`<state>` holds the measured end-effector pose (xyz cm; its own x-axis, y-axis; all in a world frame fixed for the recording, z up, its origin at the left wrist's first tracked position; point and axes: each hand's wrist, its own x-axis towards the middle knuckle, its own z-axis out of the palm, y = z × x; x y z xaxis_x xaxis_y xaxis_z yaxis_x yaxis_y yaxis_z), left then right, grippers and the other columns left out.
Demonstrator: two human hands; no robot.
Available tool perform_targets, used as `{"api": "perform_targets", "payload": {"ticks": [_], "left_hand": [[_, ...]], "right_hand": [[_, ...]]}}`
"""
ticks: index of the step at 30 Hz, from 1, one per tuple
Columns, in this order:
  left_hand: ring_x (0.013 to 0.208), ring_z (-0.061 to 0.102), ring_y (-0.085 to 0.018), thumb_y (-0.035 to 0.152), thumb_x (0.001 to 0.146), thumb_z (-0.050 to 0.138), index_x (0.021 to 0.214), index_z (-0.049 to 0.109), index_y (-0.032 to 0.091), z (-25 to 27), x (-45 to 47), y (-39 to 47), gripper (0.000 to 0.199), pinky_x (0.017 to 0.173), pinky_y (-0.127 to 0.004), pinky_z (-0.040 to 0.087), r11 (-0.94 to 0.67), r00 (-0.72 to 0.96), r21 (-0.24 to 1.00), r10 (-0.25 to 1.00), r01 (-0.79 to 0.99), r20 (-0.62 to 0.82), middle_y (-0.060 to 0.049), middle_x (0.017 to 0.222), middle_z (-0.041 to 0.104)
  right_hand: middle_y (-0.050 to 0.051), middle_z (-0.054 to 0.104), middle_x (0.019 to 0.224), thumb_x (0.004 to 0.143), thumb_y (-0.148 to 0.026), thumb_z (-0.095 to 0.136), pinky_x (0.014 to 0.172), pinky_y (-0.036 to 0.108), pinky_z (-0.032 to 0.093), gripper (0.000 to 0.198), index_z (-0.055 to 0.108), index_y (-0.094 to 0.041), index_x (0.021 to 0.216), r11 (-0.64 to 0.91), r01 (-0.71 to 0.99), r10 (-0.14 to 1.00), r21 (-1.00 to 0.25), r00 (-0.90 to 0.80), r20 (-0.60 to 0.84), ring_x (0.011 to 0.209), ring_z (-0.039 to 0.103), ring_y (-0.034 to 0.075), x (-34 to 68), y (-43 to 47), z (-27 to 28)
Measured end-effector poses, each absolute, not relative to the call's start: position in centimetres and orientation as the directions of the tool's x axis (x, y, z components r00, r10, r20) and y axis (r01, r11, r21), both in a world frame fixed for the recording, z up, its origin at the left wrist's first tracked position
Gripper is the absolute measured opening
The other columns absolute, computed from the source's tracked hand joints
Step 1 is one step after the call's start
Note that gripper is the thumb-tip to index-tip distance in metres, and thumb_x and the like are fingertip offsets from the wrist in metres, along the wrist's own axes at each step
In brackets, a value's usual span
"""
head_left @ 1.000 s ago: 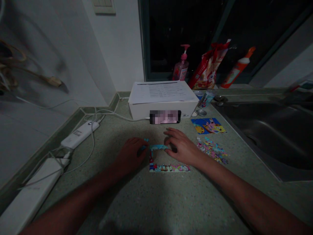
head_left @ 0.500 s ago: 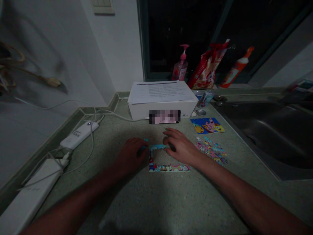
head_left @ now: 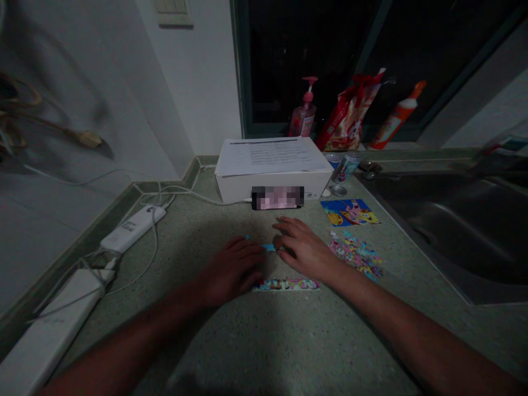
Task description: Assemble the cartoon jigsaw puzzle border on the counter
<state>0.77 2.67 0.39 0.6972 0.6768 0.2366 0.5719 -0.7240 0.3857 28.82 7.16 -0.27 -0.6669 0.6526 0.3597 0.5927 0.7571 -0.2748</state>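
A partly assembled jigsaw puzzle point(head_left: 289, 284) lies flat on the counter, its bottom row and a bit of its blue top edge showing. Over its left side rests my left hand point(head_left: 235, 269), fingers stretched out and covering that edge; I see nothing held in it. My right hand point(head_left: 305, 248) lies at the top right of the puzzle, fingers apart and slightly bent, its fingertips by the blue top pieces. A small loose light-blue piece point(head_left: 247, 237) sits just beyond my left fingers. To the right of my right hand is a pile of loose puzzle pieces point(head_left: 358, 253).
A cartoon picture card point(head_left: 350, 212) lies above the pile. Behind are a phone point(head_left: 277, 198) on a cable, a white box point(head_left: 272, 184) and a can point(head_left: 347, 168). The sink point(head_left: 454, 236) is at right; power strips point(head_left: 134, 226) with cords lie at left.
My left hand has moved right and its fingers have spread over the left side of the puzzle, hiding it. My right hand has stayed almost in place.
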Motion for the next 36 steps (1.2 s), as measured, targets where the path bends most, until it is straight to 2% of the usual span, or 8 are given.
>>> {"api": "perform_targets", "payload": {"ticks": [4, 8, 16, 20, 24, 32, 36], "left_hand": [[0.138, 0.069, -0.029, 0.030, 0.107, 0.069, 0.132, 0.072, 0.026, 0.6, 1.0, 2.6, 0.026, 0.132, -0.060, 0.038, -0.714, 0.712, 0.407, 0.676, 0.569, 0.192, -0.010, 0.144, 0.077], [0.137, 0.070, -0.029, 0.030, 0.105, 0.072, 0.133, 0.071, 0.025, 0.6, 1.0, 2.6, 0.028, 0.132, -0.061, 0.037, -0.715, 0.711, 0.412, 0.675, 0.564, 0.197, -0.010, 0.142, 0.077], [0.130, 0.072, -0.028, 0.030, 0.106, 0.068, 0.127, 0.074, 0.024, 0.4, 0.9, 2.7, 0.022, 0.128, -0.057, 0.042, -0.724, 0.689, 0.409, 0.677, 0.556, 0.261, -0.010, 0.135, 0.080], [0.120, 0.074, -0.028, 0.026, 0.107, 0.061, 0.123, 0.076, 0.023, 0.0, 0.3, 3.1, 0.022, 0.118, -0.054, 0.052, -0.673, 0.583, 0.396, 0.739, 0.625, 0.338, -0.011, 0.125, 0.082], [0.108, 0.075, -0.028, 0.026, 0.107, 0.056, 0.114, 0.077, 0.022, 0.0, -0.4, 3.6, 0.023, 0.106, -0.050, 0.058, -0.588, 0.466, 0.412, 0.806, 0.696, 0.365, -0.010, 0.113, 0.082], [0.103, 0.076, -0.028, 0.025, 0.102, 0.056, 0.108, 0.079, 0.024, -0.5, -1.1, 4.0, 0.024, 0.101, -0.049, 0.060, -0.488, 0.350, 0.423, 0.863, 0.763, 0.363, -0.008, 0.107, 0.082], [0.101, 0.076, -0.030, 0.026, 0.102, 0.055, 0.107, 0.079, 0.022, -0.6, -1.2, 4.2, 0.024, 0.099, -0.050, 0.060, -0.456, 0.318, 0.419, 0.878, 0.786, 0.359, -0.010, 0.105, 0.082]], "right_hand": [[0.015, 0.071, 0.149, 0.103, -0.017, 0.068, 0.127, 0.066, 0.046, 0.014, 0.078, -0.023, 0.111, 0.756, 0.590, 0.653, -0.282, -0.656, 0.378, 0.156, 0.054, 0.036, 28.8, 6.9, -0.1], [0.015, 0.073, 0.147, 0.103, -0.016, 0.068, 0.126, 0.066, 0.047, 0.013, 0.078, -0.023, 0.108, 0.757, 0.585, 0.653, -0.292, -0.655, 0.381, 0.155, 0.054, 0.036, 28.8, 6.8, -0.1], [0.016, 0.074, 0.146, 0.104, -0.017, 0.065, 0.126, 0.062, 0.049, 0.014, 0.078, -0.021, 0.106, 0.755, 0.585, 0.654, -0.296, -0.648, 0.390, 0.153, 0.056, 0.036, 29.2, 6.9, -0.1], [0.015, 0.074, 0.145, 0.104, -0.023, 0.065, 0.123, 0.062, 0.052, 0.016, 0.078, -0.024, 0.113, 0.682, 0.656, 0.725, -0.324, -0.549, 0.415, 0.149, 0.060, 0.035, 31.0, 8.0, 0.2], [0.015, 0.076, 0.138, 0.103, -0.023, 0.065, 0.117, 0.061, 0.056, 0.018, 0.080, -0.023, 0.112, 0.568, 0.752, 0.808, -0.334, -0.434, 0.398, 0.137, 0.068, 0.036, 33.8, 9.6, 1.0], [0.015, 0.079, 0.131, 0.102, -0.020, 0.062, 0.110, 0.056, 0.060, 0.021, 0.082, -0.022, 0.107, 0.580, 0.759, 0.802, -0.295, -0.469, 0.370, 0.126, 0.073, 0.035, 34.6, 10.0, 1.8], [0.017, 0.076, 0.137, 0.102, -0.019, 0.061, 0.114, 0.060, 0.057, 0.024, 0.082, -0.020, 0.113, 0.580, 0.770, 0.793, -0.265, -0.460, 0.399, 0.132, 0.069, 0.036, 33.9, 9.8, 0.2]]}}
